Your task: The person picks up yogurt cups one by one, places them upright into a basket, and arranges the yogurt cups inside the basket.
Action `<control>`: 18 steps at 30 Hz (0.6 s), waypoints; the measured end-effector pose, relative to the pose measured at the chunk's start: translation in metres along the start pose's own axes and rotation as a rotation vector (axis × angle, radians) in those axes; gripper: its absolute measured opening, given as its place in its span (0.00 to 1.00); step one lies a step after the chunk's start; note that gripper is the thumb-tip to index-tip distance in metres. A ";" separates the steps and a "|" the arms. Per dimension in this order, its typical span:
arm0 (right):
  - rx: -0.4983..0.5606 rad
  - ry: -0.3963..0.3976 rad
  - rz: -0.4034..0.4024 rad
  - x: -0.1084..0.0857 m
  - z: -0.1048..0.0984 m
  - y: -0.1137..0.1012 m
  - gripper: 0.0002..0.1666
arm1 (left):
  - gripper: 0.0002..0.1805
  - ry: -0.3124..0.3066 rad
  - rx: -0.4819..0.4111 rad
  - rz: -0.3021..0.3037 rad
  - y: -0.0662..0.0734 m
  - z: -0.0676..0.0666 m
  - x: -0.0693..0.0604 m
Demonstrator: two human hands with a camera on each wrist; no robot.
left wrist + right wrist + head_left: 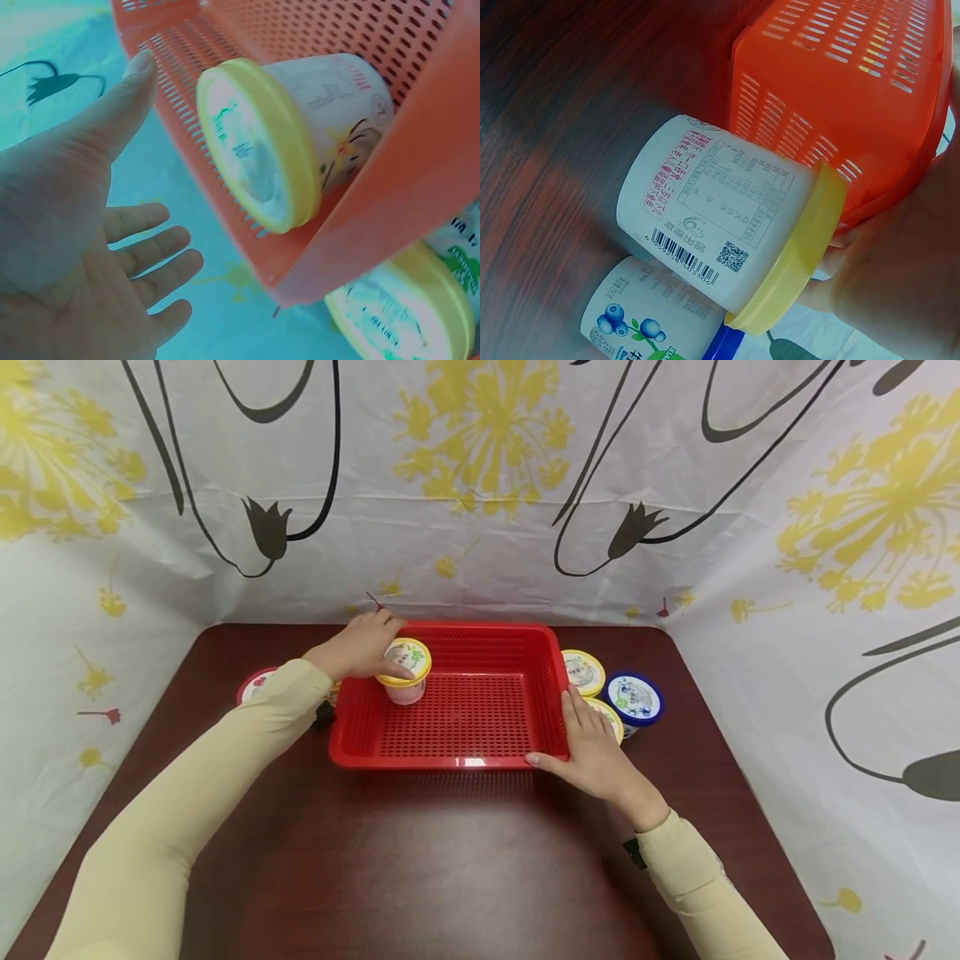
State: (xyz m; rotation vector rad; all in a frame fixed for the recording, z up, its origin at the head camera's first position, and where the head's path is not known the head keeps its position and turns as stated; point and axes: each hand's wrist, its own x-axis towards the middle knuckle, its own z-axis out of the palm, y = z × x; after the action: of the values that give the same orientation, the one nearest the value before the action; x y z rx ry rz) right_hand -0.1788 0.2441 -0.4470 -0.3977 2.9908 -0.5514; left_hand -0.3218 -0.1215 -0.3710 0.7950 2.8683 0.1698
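Note:
A red slotted plastic basket stands on the dark table. Inside its left end is a white tub with a yellow lid, with a flower printed on its side in the left wrist view. Over that tub is my left hand; in the left wrist view its fingers are spread, and a gap shows between them and the tub. My right hand holds the basket at its front right corner, thumb on the front rim, fingers along the right wall.
Right of the basket stand two yellow-lidded tubs and a blue-lidded tub with blueberries printed on it. To the left, a red-lidded tub is partly covered by my left sleeve, near another yellow-lidded tub. A patterned white cloth hangs behind.

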 end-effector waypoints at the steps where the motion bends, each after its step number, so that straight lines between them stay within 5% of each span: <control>1: 0.001 -0.002 0.001 0.000 0.000 0.000 0.70 | 0.52 -0.001 -0.007 -0.007 -0.002 -0.002 -0.002; 9: 0.001 -0.008 -0.002 0.000 -0.001 0.000 0.70 | 0.50 -0.004 -0.067 -0.062 -0.016 -0.017 -0.022; 18: 0.008 -0.015 0.000 0.000 -0.003 -0.001 0.70 | 0.50 0.021 -0.105 -0.138 -0.028 -0.032 -0.058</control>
State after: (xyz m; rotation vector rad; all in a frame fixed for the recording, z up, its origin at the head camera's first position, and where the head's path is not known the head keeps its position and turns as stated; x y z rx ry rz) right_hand -0.1786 0.2447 -0.4441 -0.3987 2.9735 -0.5580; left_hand -0.2922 -0.1774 -0.3366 0.5776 2.8925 0.3106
